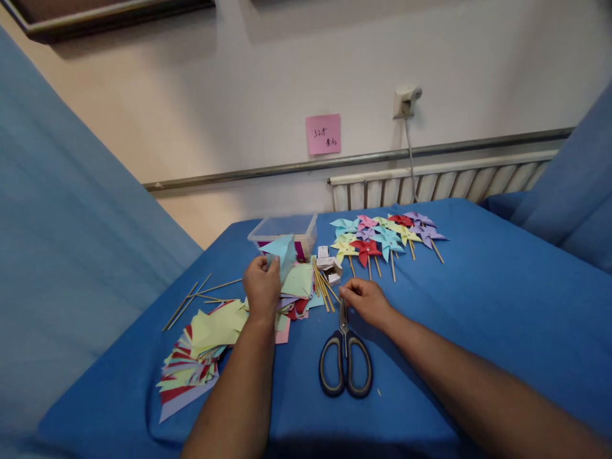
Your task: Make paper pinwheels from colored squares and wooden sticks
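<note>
Near the centre of the frame, your left hand [262, 287] pinches light-blue paper [287, 251]; squeezing could crease it. Your right hand [370, 303], its grip unclear, is at the scissors [343, 327]; brushing their tip could prick it.

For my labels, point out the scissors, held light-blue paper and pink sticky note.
Scissors [343, 326]: head view, pivot.
Held light-blue paper [285, 254]: head view, middle.
Pink sticky note [323, 134]: head view, centre.
</note>
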`<state>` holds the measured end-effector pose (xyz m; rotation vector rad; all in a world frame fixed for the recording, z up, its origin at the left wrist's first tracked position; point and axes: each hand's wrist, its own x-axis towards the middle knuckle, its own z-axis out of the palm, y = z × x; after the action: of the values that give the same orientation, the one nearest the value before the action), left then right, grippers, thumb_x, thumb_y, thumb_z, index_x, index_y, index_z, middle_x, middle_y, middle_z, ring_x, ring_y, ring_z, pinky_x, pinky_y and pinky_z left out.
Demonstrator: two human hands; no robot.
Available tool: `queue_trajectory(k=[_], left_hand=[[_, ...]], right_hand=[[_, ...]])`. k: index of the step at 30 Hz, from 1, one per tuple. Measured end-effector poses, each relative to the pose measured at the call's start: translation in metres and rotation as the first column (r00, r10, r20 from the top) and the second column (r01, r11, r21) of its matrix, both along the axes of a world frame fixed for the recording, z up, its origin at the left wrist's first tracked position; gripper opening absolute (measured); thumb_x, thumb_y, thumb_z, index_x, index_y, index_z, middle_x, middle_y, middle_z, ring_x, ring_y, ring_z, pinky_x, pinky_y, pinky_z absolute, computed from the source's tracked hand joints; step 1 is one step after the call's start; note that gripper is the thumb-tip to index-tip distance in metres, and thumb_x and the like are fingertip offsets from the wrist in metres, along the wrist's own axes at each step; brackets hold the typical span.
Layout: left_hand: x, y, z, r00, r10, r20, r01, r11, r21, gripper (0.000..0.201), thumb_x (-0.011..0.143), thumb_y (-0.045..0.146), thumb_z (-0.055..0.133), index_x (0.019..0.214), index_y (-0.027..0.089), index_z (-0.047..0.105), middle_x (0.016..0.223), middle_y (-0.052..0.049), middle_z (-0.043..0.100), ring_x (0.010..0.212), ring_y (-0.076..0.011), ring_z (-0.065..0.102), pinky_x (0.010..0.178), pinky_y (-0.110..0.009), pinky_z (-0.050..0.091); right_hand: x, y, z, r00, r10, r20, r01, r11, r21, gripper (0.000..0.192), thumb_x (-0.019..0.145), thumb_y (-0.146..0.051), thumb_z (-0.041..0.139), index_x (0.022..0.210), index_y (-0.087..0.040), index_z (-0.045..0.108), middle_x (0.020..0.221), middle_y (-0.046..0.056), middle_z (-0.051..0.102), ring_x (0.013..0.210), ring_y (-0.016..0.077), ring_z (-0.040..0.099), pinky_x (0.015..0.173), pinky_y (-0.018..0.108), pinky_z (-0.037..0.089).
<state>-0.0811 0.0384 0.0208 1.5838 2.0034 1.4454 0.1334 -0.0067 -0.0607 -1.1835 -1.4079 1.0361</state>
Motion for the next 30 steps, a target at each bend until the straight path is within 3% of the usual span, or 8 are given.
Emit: queue_trajectory(k=[2,4,6,8,12,16,19,30], left_hand=[[0.008,0.0,-0.001,0.925,-0.131,0.357,0.117,0.991,0.06,0.027,0.073,0.041,0.067,0.084,0.017,0.067,0.071,-0.003,0.069,0.068,-0.0178,0.063,0.063,-0.027,0.046],[0.018,-0.002,-0.004,0.683,-0.3,0.666,0.305,0.946,0.114,0.038,0.063,0.038,0.076,0.092,0.016,0.066,0.079,-0.004,0.072,0.068,-0.0174,0.065,0.065,-0.028,0.049],[0.029,-0.006,-0.007,0.514,-0.353,0.782,0.426,0.896,0.125,0.045,0.056,0.031,0.082,0.095,0.015,0.066,0.082,-0.006,0.073,0.07,-0.0176,0.066,0.068,-0.029,0.052],[0.038,-0.011,-0.009,0.461,-0.376,0.804,0.5,0.858,0.115,0.046,0.054,0.026,0.083,0.094,0.014,0.067,0.082,-0.006,0.073,0.069,-0.0172,0.067,0.069,-0.029,0.053],[0.053,-0.021,-0.011,0.501,-0.398,0.769,0.595,0.803,0.028,0.047,0.055,0.026,0.082,0.098,0.014,0.066,0.075,-0.004,0.072,0.062,-0.0166,0.065,0.062,-0.028,0.051],[0.062,-0.029,-0.012,0.606,-0.401,0.687,0.613,0.786,-0.082,0.041,0.059,0.029,0.08,0.094,0.014,0.067,0.066,-0.001,0.068,0.053,-0.0131,0.058,0.052,-0.023,0.044],[0.064,-0.031,-0.014,0.608,-0.423,0.672,0.64,0.762,-0.1,0.037,0.061,0.034,0.08,0.089,0.014,0.067,0.065,-0.001,0.067,0.051,-0.0122,0.055,0.049,-0.023,0.041],[0.065,-0.036,-0.011,0.702,-0.375,0.606,0.542,0.833,-0.112,0.036,0.059,0.04,0.082,0.062,0.016,0.055,0.05,0.004,0.053,0.045,-0.0083,0.043,0.045,-0.021,0.032]], right_hand=[[-0.001,0.0,0.002,1.0,-0.017,-0.023,0.017,1.0,0.008,0.029,0.078,-0.044,0.059,0.062,-0.02,0.06,0.053,-0.003,0.055,0.052,0.0117,0.048,0.053,0.024,0.035],[0.0,-0.001,0.006,0.997,-0.027,-0.076,0.027,1.0,0.011,0.03,0.077,-0.047,0.063,0.064,-0.02,0.062,0.056,-0.002,0.058,0.054,0.0125,0.051,0.055,0.025,0.038],[0.001,-0.002,0.011,0.983,-0.034,-0.179,0.031,0.999,-0.019,0.033,0.076,-0.052,0.064,0.071,-0.019,0.065,0.066,0.001,0.065,0.059,0.0141,0.057,0.058,0.026,0.042],[0.004,-0.003,0.016,0.952,-0.05,-0.302,0.025,0.996,-0.085,0.04,0.075,-0.059,0.064,0.081,-0.02,0.068,0.083,0.006,0.07,0.07,0.0168,0.063,0.061,0.027,0.046],[0.011,-0.001,0.02,0.895,-0.077,-0.44,0.019,0.991,-0.134,0.045,0.073,-0.063,0.067,0.091,-0.021,0.07,0.09,0.006,0.07,0.083,0.0194,0.064,0.064,0.026,0.048],[0.012,0.001,0.017,0.888,-0.061,-0.456,0.006,0.993,-0.12,0.041,0.07,-0.057,0.074,0.079,-0.018,0.068,0.075,0.003,0.067,0.067,0.0155,0.059,0.059,0.026,0.044],[0.009,0.001,0.015,0.86,-0.085,-0.504,0.014,0.99,-0.143,0.039,0.064,-0.051,0.081,0.072,-0.017,0.063,0.066,0.0,0.064,0.058,0.0133,0.055,0.056,0.026,0.042],[0.011,0.001,0.018,0.812,-0.136,-0.568,0.04,0.983,-0.179,0.042,0.058,-0.047,0.085,0.064,-0.018,0.055,0.057,-0.004,0.059,0.05,0.0099,0.048,0.051,0.024,0.036]])
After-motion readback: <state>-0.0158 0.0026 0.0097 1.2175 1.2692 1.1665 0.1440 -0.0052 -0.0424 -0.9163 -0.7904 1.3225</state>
